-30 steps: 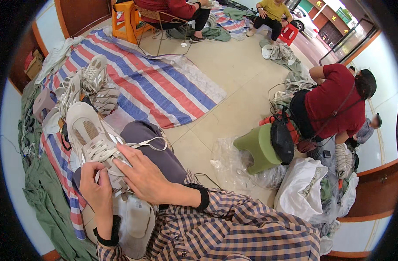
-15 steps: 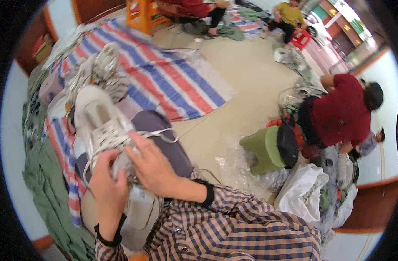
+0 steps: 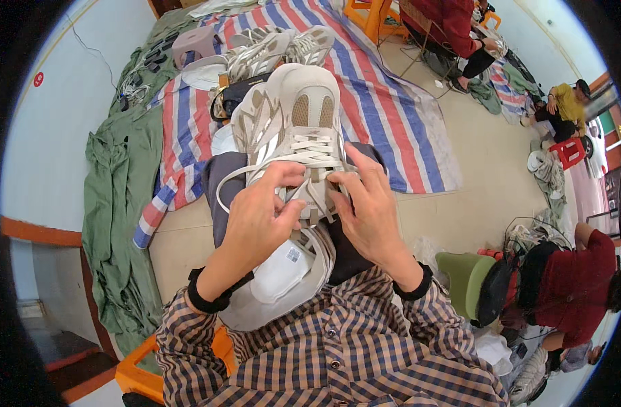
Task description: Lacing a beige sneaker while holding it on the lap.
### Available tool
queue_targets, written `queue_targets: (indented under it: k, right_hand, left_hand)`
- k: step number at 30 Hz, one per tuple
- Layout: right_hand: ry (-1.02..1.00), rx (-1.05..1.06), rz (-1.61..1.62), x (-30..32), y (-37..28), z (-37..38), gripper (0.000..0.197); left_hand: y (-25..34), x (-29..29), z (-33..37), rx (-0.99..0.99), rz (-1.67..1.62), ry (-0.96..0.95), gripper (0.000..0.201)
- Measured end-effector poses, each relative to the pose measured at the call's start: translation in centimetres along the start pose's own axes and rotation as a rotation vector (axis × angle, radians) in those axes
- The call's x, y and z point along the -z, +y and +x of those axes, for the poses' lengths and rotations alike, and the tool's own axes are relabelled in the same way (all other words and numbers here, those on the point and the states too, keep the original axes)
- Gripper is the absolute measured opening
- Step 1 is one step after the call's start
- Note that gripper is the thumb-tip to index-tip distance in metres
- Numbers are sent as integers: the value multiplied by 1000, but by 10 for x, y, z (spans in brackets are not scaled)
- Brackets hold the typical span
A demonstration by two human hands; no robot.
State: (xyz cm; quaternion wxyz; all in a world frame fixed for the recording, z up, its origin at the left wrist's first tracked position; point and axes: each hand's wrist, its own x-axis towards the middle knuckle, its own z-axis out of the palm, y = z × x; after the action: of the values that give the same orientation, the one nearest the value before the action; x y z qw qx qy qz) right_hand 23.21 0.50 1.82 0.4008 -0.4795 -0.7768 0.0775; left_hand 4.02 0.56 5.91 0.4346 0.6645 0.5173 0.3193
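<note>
A beige and white sneaker (image 3: 309, 102) rests across my dark-trousered lap, its toe pointing away from me. Its shoelace (image 3: 314, 146) crosses the upper, and a loose loop bows out past my left hand. My left hand (image 3: 262, 211) bends its fingers in at the tongue's left side, pinching at the lace. Opposite it, my right hand (image 3: 370, 210) has its index finger and thumb at the eyelets on the right. What lies exactly between the fingertips is partly hidden. A second shoe seems to lie against the first on its left. A white insole-shaped piece (image 3: 278, 275) shows nearer my body.
Ahead, a striped sheet (image 3: 405, 146) carries several sneakers (image 3: 263, 54) and a mauve stool (image 3: 194, 45). Green cloth (image 3: 117, 237) spreads along the left wall. At right are a green stool (image 3: 463, 275) and a person in red (image 3: 571, 285). Other people sit farther back.
My view has swung, bringing the sneaker to the middle. The loose lace lay to the right of the shoe and now loops to the left. My hands have moved farther apart.
</note>
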Motion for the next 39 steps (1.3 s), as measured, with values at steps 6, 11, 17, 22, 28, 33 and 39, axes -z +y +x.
queue_targets:
  k: [6,11,17,22,28,33,39]
  right_hand:
    - [32,6,-90,-4,-3,2,26]
    - [3,1,-127,-6,-2,1,24]
    - [-55,14,-1,-6,3,-2,23]
    - [-109,-65,-175,-3,-16,-10,35]
    - [-75,-116,45,-9,-3,-13,48]
    - [-38,-204,386,-13,4,-16,44]
    - [-10,-338,560,-17,2,-18,43]
  left_hand:
    - [-4,-4,0,-23,-113,12,37]
    - [-7,-4,4,-21,-187,12,35]
    - [-6,-2,6,14,-232,-6,35]
    - [-8,-6,0,-167,140,88,38]
    - [3,-6,0,-289,457,240,38]
    - [-18,-8,15,-497,539,317,28]
    - [-20,-12,34,-354,393,270,22]
